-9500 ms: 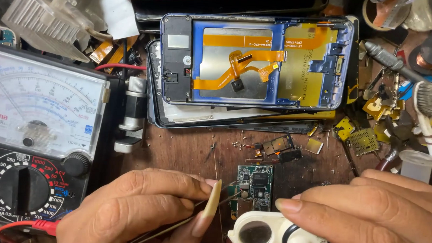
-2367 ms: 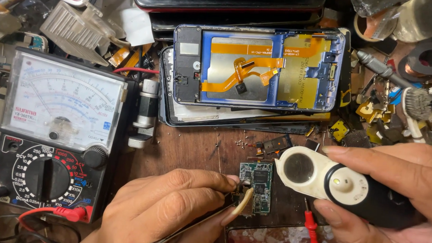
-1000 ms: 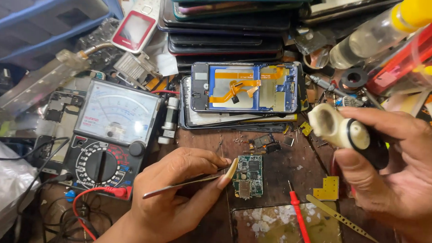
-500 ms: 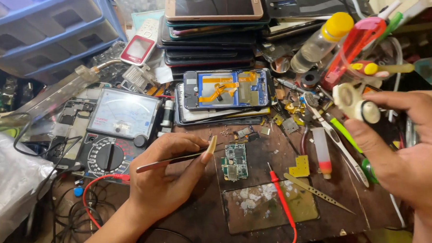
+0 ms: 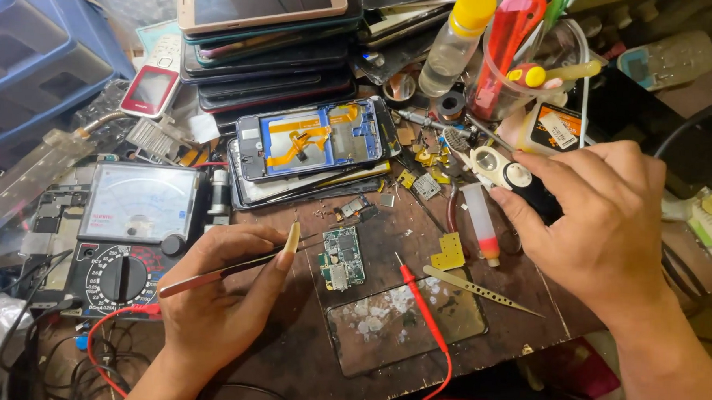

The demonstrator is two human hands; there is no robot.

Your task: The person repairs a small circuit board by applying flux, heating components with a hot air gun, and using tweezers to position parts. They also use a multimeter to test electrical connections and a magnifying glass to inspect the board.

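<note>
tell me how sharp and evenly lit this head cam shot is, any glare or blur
Head view: mostly sharp at centre, the small circuit board and red probe crisp; even, soft light with faint shadows under the left hand holding tweezers; mild glare on the meter face and the glass plate; the right hand with its loupe slightly soft; edges look a bit wide-angle stretched.

Probably a phone repair workshop: stacked phones (image 5: 267,31), multimeter (image 5: 130,231), circuit board (image 5: 342,259).
</note>
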